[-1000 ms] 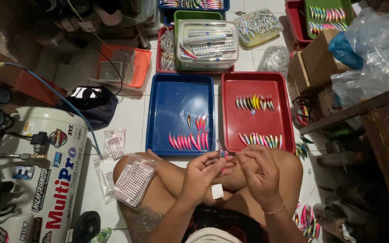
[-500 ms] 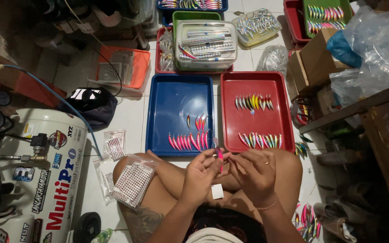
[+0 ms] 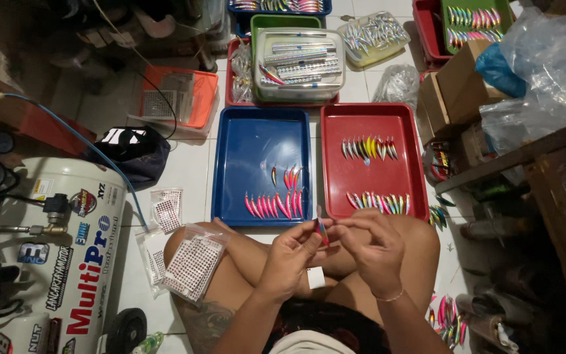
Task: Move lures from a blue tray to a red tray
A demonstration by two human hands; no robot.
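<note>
Head view, looking down on a person seated cross-legged on a white tiled floor. At lower centre of the frame, the left hand (image 3: 291, 254) and the right hand (image 3: 373, 246) meet over the lap, fingers curled narrow; together they pinch a small pink-and-dark fishing lure (image 3: 321, 230), held upright between the fingertips of both hands. A small white square card (image 3: 315, 277) lies just below the hands, on the person's leg.

Directly above the hands, at centre frame, a blue tray (image 3: 261, 164) holds a row of pink lures along its lower edge and a few more above it. Just beside it on the right, a red tray (image 3: 373, 159) carries two rows of multicoloured lures. At upper centre, a clear plastic box (image 3: 300, 63) with long silvery pieces sits over a green tray.

On the person's knee at lower left rests a clear bag of dotted sticker sheets (image 3: 194, 263); similar bags lie on the floor beside it. A white air-compressor tank (image 3: 60, 262) with a blue hose fills the lower left corner. A dark cap (image 3: 132, 149) lies at centre left, an orange basket (image 3: 178, 97) above it. Cardboard boxes and plastic bags crowd the upper right.
</note>
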